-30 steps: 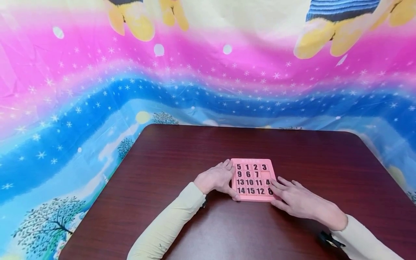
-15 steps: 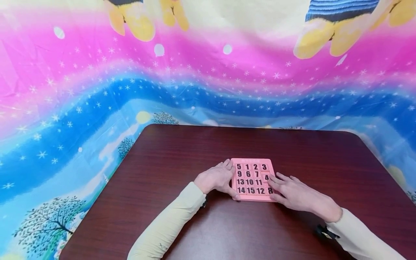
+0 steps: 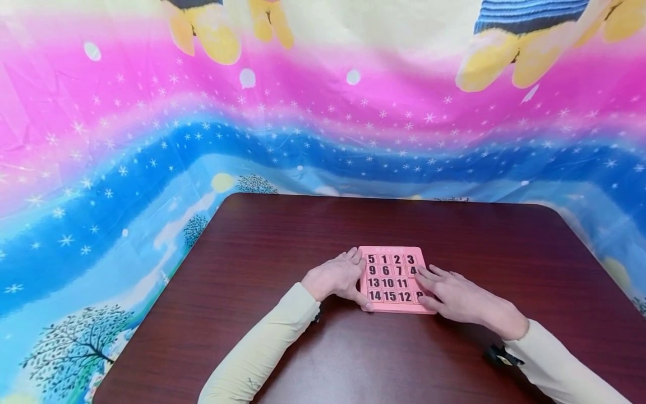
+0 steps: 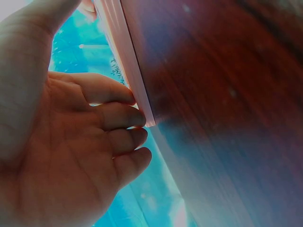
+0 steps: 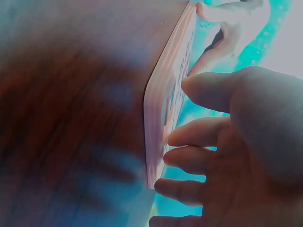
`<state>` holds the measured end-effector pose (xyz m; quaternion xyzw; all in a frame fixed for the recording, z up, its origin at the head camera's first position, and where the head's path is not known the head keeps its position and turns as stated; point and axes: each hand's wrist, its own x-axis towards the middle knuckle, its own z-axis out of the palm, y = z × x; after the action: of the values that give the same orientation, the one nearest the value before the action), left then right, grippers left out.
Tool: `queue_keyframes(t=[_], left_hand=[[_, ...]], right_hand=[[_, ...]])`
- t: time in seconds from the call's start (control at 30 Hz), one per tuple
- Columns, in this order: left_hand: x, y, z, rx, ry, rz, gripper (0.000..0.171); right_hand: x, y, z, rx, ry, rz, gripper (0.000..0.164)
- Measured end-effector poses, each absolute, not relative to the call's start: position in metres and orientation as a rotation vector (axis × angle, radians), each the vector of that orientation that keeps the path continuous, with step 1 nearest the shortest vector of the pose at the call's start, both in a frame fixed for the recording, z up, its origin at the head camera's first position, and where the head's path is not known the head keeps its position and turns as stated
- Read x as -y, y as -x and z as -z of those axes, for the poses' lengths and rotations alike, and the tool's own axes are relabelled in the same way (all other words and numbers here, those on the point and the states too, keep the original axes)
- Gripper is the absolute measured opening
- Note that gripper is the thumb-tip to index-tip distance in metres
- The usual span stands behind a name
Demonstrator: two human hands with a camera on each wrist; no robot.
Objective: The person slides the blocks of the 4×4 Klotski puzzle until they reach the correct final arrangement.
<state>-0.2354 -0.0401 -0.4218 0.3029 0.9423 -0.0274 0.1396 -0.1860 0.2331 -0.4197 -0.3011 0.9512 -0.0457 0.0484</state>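
Observation:
A pink number slide puzzle (image 3: 396,307) lies flat on the dark wooden table, its square tiles printed with black numbers. My left hand (image 3: 335,278) rests along its left side, fingers near the top left corner and thumb at the bottom left corner. In the left wrist view, the left fingertips (image 4: 137,116) meet the puzzle's side edge. My right hand (image 3: 461,294) reaches in from the right, its fingers over the right column. A fingertip touches the 4 tile (image 3: 412,270), beside the 7. The gap sits right of the 11. The thumb partly covers the 8 tile (image 3: 419,295).
The brown table (image 3: 303,224) has rounded back corners. Behind it hangs a colourful cloth backdrop (image 3: 323,129) in pink and blue with snowflakes and trees. A black wrist device (image 3: 504,356) shows under the right sleeve.
The 4 tile has slid up from beside the 11 to beside the 7, with my right fingers following it. The gap is now below it. My left hand stays put.

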Motion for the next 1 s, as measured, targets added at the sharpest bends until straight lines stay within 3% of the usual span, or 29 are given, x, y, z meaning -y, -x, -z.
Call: queue_keyframes(t=[0.53,1.0], left_hand=[[0.04,0.236,0.423,-2.721,-0.874,0.091,0.122],[0.04,0.237,0.423,-2.719,-0.883,0.086,0.122]], right_hand=[[-0.232,0.144,0.417,-2.924,0.992,0.103,0.056],[-0.233,0.137,0.422,-2.943,1.006,0.075,0.055]])
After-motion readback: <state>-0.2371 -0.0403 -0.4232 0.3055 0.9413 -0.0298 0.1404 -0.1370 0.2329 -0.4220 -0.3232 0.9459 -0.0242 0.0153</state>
